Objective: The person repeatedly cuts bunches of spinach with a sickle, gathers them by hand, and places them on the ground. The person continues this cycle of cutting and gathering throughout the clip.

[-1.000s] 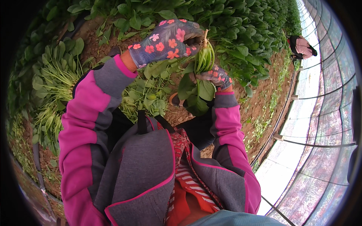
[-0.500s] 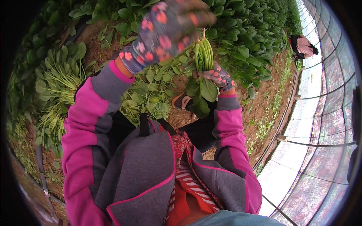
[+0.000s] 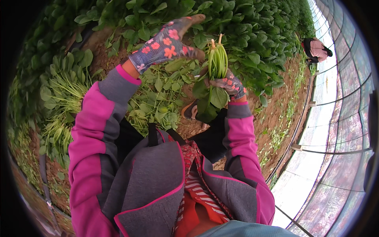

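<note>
In my right hand (image 3: 229,83), in a grey floral glove, is a small bunch of spinach (image 3: 217,61). Its pale stems and cut root ends point up, and its broad leaves hang below the fist. My left hand (image 3: 171,41), gloved alike, is held up just left of the stem ends, thumb and fingers spread, nothing between them. Beneath it on the ground spreads a layer of loose green leaves (image 3: 162,89).
Piles of picked spinach (image 3: 65,94) lie at the left. Dense standing plants (image 3: 252,35) fill the far side. A shoe (image 3: 190,110) shows below the bunch. Along the right run a dark hose (image 3: 290,148) and a plastic greenhouse wall (image 3: 316,158). Another person (image 3: 317,50) bends over at the far right.
My left hand has moved left and down from above the stem ends, and its fingers have spread. The right hand still grips the spinach, which has shifted slightly right.
</note>
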{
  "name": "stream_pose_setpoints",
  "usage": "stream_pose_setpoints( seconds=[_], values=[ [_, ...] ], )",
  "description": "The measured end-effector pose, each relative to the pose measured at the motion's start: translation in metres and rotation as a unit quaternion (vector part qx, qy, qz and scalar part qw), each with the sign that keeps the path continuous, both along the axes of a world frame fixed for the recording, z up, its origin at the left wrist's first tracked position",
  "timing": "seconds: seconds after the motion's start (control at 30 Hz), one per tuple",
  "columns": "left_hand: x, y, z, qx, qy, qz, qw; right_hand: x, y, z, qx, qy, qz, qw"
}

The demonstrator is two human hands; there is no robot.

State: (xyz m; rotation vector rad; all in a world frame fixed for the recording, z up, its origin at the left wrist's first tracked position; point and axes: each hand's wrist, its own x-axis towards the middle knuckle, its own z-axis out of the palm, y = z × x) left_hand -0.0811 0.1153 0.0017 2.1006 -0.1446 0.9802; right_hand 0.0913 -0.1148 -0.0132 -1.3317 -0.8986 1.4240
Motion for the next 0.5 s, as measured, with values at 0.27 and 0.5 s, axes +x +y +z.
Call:
stream_pose_setpoints(
  seconds=[0.27,0.5],
  values=[
    [0.002,-0.004,0.02,-0.362,0.053,-0.297,0.882,-0.012,0.007,0.032,0.022,-0.115,0.077,0.99],
    [-0.023,0.02,0.023,-0.226,0.087,-0.256,0.936,-0.026,0.002,0.052,-0.059,-0.115,0.081,0.988]
  ],
)
